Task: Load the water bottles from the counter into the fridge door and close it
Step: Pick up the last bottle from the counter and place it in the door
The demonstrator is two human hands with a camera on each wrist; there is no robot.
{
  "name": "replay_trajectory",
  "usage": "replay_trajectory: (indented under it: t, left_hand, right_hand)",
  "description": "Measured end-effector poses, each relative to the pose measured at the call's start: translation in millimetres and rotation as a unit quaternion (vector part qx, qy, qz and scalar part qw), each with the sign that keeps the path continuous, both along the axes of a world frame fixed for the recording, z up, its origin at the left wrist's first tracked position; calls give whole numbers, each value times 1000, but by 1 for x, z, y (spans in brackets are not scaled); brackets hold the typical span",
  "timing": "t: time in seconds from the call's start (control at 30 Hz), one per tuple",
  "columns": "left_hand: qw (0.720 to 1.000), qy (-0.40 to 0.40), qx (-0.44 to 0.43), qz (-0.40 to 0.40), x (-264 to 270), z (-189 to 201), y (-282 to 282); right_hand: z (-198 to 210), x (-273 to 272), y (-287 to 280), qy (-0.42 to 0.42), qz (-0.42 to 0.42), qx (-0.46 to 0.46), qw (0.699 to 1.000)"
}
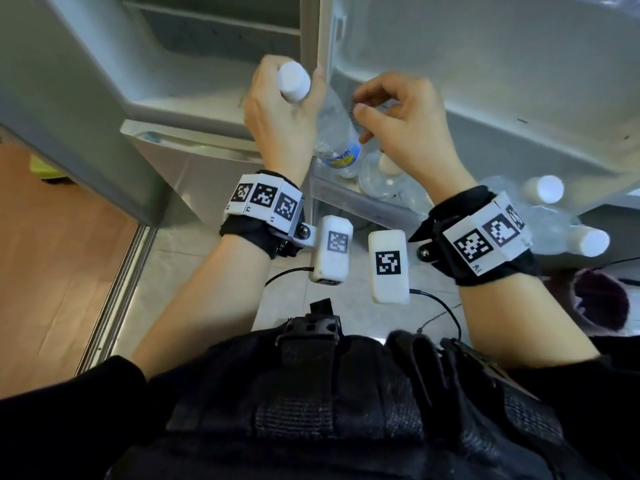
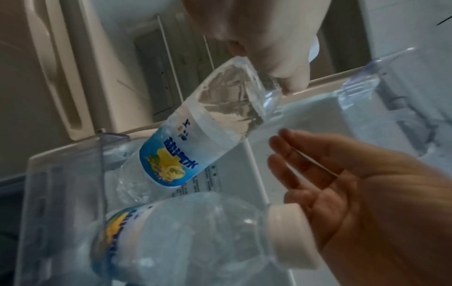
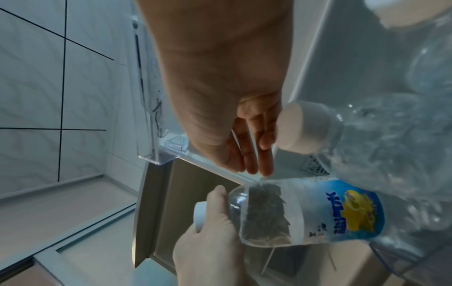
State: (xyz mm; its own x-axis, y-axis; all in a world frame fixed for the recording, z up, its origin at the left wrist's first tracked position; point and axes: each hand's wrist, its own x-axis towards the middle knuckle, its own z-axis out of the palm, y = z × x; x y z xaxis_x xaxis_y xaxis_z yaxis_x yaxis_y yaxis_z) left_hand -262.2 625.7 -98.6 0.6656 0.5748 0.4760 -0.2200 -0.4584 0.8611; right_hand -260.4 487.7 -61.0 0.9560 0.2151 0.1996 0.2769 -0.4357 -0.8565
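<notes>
We gripped the tilted bottle (image 1: pixel 337 133) at centre frame in our left hand (image 1: pixel 277 116), our right hand (image 1: pixel 398 123) loose-fingered and empty just beside it, and judged it best lowered base-first into the door shelf (image 1: pixel 346 199) beside the neighbouring bottle (image 1: pixel 388 181).

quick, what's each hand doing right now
Left hand: grips the neck of a tilted water bottle going into the door shelf.
Right hand: open, fingers loosely curled beside that bottle, holding nothing.
</notes>
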Motion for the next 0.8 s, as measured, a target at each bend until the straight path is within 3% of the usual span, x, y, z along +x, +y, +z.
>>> replay_trajectory:
  t: [0.13,0.3,0.47,0.67,0.8]
  left_hand:
    - [999,42,-15,13,1,-20,15]
    - [994,98,-35,-34,-2,-25,31]
    - [976,171,13,-137,-13,-25,37]
    - [956,198,44,-212,-32,-26,30]
    - [959,187,50,-207,-45,-23,26]
  right_hand:
    - [-8,3,7,-7,-31,-7,999]
    - [-11,0,16,-20,-100,-19,995]
    - [-12,-14,23,-35,-150,-21,988]
    - [-13,-42,22,-51,-206,-16,977]
    - [-7,-63,15,-80,-224,-3,971]
